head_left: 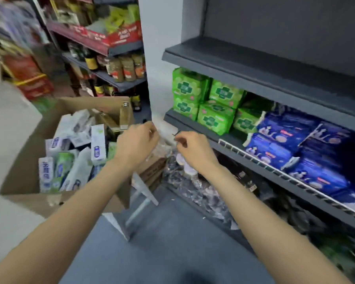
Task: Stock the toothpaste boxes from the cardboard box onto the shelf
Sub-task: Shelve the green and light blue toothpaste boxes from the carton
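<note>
Fingers on both hands are loosely curled, each seemingly pinching something thin and dark, too small to identify; left hand [134, 143], right hand [194, 148]. Toothpaste boxes [70, 152] sit jumbled in the cardboard box [23, 175] at left. Empty upper shelf [254, 64] looks like the target. Suggest freeing both hands first, then grabbing several aligned boxes per trip.

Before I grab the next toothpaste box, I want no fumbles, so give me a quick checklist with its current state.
1. Toothpaste boxes left in the cardboard box: ok.
2. Left hand free: cannot tell, fingers curled, blurred.
3. Right hand free: cannot tell, it seems to pinch something small.
4. Upper shelf has room: ok.
5. Middle shelf has room: not ok, green packs and blue packs fill it.
</note>
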Demonstrator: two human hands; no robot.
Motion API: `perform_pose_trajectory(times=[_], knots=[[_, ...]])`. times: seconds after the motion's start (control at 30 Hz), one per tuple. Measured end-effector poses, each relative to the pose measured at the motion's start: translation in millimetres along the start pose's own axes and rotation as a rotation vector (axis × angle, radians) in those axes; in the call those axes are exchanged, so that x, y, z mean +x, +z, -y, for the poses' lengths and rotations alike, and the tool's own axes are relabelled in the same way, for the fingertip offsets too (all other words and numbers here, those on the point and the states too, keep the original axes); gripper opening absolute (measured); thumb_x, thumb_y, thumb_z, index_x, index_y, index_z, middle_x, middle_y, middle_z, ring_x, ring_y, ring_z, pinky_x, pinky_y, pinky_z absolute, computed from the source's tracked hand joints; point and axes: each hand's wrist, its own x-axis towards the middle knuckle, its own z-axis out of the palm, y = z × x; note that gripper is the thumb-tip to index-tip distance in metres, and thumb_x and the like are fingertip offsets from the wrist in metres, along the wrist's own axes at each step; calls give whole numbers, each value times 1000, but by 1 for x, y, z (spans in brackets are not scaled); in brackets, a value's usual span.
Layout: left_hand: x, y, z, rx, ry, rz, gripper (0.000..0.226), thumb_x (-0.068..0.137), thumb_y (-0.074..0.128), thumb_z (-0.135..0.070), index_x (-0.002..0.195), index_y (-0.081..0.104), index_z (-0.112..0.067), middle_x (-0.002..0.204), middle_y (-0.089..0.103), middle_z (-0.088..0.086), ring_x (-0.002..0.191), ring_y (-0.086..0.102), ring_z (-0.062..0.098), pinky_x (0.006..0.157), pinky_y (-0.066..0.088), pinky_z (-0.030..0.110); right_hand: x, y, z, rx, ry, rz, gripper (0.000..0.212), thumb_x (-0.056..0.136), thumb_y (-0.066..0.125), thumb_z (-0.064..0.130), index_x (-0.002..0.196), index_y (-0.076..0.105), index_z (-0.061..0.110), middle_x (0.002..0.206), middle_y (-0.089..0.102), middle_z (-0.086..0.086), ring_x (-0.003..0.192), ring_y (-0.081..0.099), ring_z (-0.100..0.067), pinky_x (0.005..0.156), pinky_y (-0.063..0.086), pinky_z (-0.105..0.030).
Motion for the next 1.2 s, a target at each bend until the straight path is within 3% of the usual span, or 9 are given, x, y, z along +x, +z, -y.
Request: perform_pose_trajectory(times=[0.17,0.3,0.43,0.53,0.67,0.8,1.0,1.13,1.2], knots=[[12,1,118,39,-122,168,21,95,47,-25,106,57,-11,101,65,8,89,59,31,59,40,32,43,81,76,38,10,89,26,88,51,10,108,67,7,107,67,-14,102,59,-30,82,47,-37],[29,21,195,29,-247,334,31,92,48,-18,120,53,-8,119,57,16,108,53,34,83,48,40,82,138,112,66,7,191,33,89,53,9,121,56,2,108,59,-14,103,55,-26,78,38,-29],[44,35,254,83,-285,538,49,94,47,-15,141,37,-12,141,39,15,128,38,34,100,40,43,123,188,124,60,74,301,40,90,53,9,130,47,2,122,54,-19,114,51,-32,90,43,-34],[50,38,296,81,-302,591,57,93,51,-28,146,31,-16,147,34,12,134,33,31,104,34,39,148,222,127,-46,176,430,40,90,52,14,128,41,5,124,46,-22,114,49,-39,88,44,-38],[45,52,334,126,-235,803,84,84,57,-56,150,12,-32,157,18,3,140,28,28,112,27,49,157,258,131,-188,335,571,70,87,61,15,144,19,18,145,11,-24,129,31,-45,102,36,-42],[42,55,351,198,-107,825,84,84,55,-55,149,4,-39,154,25,-1,132,40,25,109,20,53,159,270,135,-215,412,547,88,80,67,5,146,12,26,135,18,-20,119,37,-40,95,40,-41],[44,45,393,26,-31,527,36,93,48,-16,129,52,-13,129,51,9,120,44,27,95,42,41,165,260,161,4,545,371,83,83,65,16,147,12,21,139,30,-24,128,37,-39,101,37,-39],[42,35,412,299,202,741,53,92,51,-37,136,41,-8,131,46,11,121,43,28,95,39,38,160,262,195,275,560,166,53,85,55,12,133,34,16,115,57,-9,102,54,-24,74,39,-28],[44,30,416,339,276,797,65,89,55,-46,138,36,-8,133,43,11,123,42,28,97,37,38,156,269,210,389,592,120,38,86,55,15,122,44,19,110,61,-5,96,58,-22,74,41,-28]])
